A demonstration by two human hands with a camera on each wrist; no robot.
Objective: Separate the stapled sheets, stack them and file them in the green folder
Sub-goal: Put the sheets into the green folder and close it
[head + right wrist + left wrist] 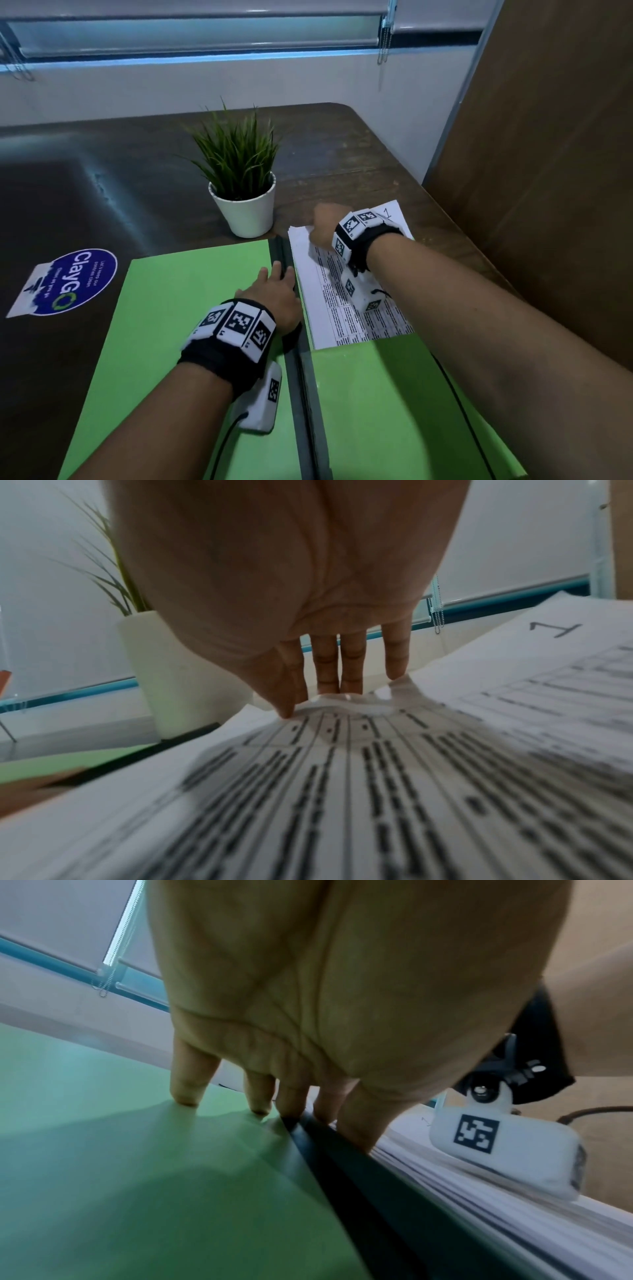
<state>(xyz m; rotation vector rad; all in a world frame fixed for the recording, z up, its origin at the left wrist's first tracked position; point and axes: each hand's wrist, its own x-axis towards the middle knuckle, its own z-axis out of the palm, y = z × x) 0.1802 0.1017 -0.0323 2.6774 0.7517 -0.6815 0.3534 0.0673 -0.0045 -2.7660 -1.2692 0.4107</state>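
Note:
The green folder (171, 325) lies open on the table, its dark spine (295, 370) running down the middle. Printed sheets (346, 308) sit in its right half, their lower end tucked behind a green pocket (394, 411); the top sheet bears a handwritten 1. My left hand (274, 287) lies flat with straight fingers across the left cover and spine, fingertips (185, 1096) touching the green card (137, 1177). My right hand (325, 222) stands at the sheets' far left corner. Its straight fingers (327, 674) meet the top edge and the thumb tip rests on the printed sheets (342, 791).
A white pot with a grassy plant (250, 212) stands just beyond the folder's top edge, close to my right hand. A blue oval sticker (68, 281) is on the dark table at the left. A brown panel (548, 171) rises at the right.

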